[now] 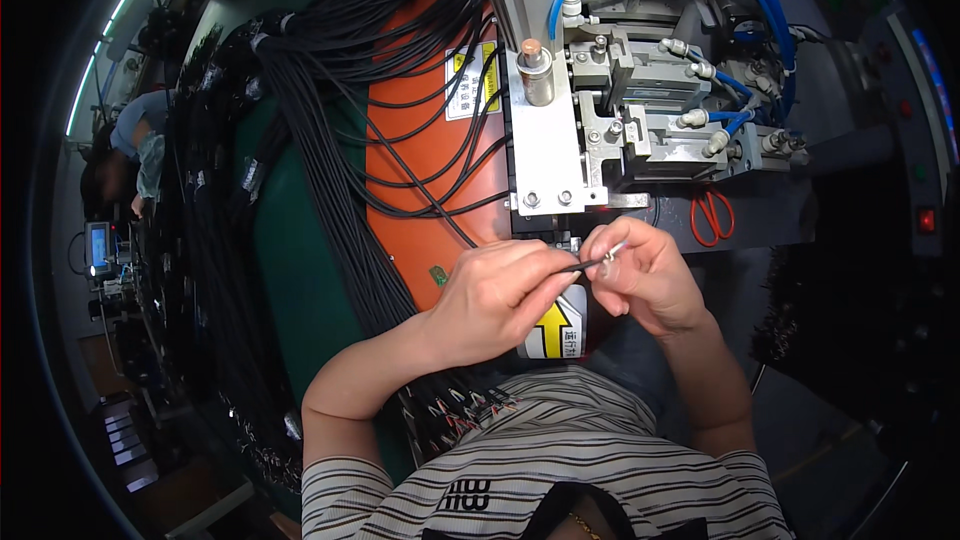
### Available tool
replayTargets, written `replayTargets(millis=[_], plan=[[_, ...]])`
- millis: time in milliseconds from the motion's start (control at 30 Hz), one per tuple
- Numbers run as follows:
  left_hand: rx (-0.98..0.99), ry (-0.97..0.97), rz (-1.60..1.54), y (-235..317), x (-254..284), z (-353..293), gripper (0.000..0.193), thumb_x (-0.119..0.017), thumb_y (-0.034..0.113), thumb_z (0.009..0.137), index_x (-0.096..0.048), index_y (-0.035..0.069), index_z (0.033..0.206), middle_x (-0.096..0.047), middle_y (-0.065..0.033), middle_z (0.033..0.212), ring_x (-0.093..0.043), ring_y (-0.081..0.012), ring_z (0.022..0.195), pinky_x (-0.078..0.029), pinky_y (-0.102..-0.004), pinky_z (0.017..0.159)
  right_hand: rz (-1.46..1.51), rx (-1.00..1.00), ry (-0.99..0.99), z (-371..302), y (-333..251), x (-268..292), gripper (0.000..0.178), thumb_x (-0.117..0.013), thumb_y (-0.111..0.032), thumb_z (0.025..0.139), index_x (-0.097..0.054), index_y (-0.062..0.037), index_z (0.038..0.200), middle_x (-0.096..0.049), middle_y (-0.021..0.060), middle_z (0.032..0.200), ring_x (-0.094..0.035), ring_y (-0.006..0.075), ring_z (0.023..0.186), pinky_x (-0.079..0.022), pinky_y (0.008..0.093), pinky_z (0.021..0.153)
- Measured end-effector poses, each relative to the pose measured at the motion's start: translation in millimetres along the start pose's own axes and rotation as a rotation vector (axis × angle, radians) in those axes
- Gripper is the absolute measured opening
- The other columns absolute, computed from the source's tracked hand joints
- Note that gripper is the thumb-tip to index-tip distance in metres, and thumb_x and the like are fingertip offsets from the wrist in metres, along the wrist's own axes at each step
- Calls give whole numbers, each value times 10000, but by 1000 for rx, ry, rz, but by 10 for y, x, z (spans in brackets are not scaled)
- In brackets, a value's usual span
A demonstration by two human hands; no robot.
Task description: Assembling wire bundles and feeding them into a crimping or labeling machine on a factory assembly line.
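In front of the machine, my left hand (500, 292) is closed on a thin black cable (578, 267), its fingers pinching it near the end. My right hand (645, 278) pinches the stripped tip of that same cable, where pale inner wires (613, 251) stick out between thumb and fingers. Both hands meet just below a metal pneumatic fixture (552, 155). How the inner wires lie under the right fingertips is too small to make out.
A thick bundle of black cables (322, 195) runs over the orange machine surface (415, 150) on the left. Pneumatic cylinders (670, 145) with blue hoses (780, 40) stand at the far right. Red-handled scissors (711, 220) lie right of my hands. Another person (140, 130) is far left.
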State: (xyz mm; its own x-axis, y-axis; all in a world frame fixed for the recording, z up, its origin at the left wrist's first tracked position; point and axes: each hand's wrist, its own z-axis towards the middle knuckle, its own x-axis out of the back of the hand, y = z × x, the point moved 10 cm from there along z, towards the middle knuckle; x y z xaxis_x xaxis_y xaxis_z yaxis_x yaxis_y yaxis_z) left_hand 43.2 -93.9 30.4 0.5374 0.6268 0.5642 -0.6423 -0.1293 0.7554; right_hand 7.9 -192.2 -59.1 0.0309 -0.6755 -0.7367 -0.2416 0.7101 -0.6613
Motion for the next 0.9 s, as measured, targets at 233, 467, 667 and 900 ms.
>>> replayTargets(millis=[233, 467, 667, 900], plan=[[-85, 85, 294, 178, -8, -9, 205, -697, -21, 800, -631, -30, 994, -601, -92, 697, -583, -232, 519, -444, -329, 459, -421, 312, 173, -57, -262, -150, 135, -622, 37, 909, -620, 32, 1044, -618, 101, 960, -571, 84, 647, -425, 183, 531], [121, 26, 141, 5, -4, -39, 110, -682, 76, 823, -584, 26, 813, -556, -57, 627, -584, -218, 505, -448, -344, 459, -1508, 900, 281, -287, -476, -750, 379, -641, 48, 829, -624, 32, 1208, -602, 168, 1046, -635, 254, 907, -507, 336, 773], [-58, 34, 237, 129, 6, 4, 62, -671, 14, 827, -627, -1, 867, -593, -76, 621, -583, -188, 481, -434, -306, 452, -898, 499, 206, -200, -360, -294, 294, -619, -14, 887, -625, 61, 1171, -587, 166, 1080, -616, 219, 927, -497, 319, 782], [241, -108, -114, -186, -42, -25, 55, -615, 50, 903, -627, 0, 883, -607, -66, 655, -586, -166, 524, -446, -288, 490, -115, 42, 43, -7, -20, -77, 270, -544, -120, 1003, -618, 89, 1158, -618, 120, 998, -632, 160, 774, -481, 256, 657]])
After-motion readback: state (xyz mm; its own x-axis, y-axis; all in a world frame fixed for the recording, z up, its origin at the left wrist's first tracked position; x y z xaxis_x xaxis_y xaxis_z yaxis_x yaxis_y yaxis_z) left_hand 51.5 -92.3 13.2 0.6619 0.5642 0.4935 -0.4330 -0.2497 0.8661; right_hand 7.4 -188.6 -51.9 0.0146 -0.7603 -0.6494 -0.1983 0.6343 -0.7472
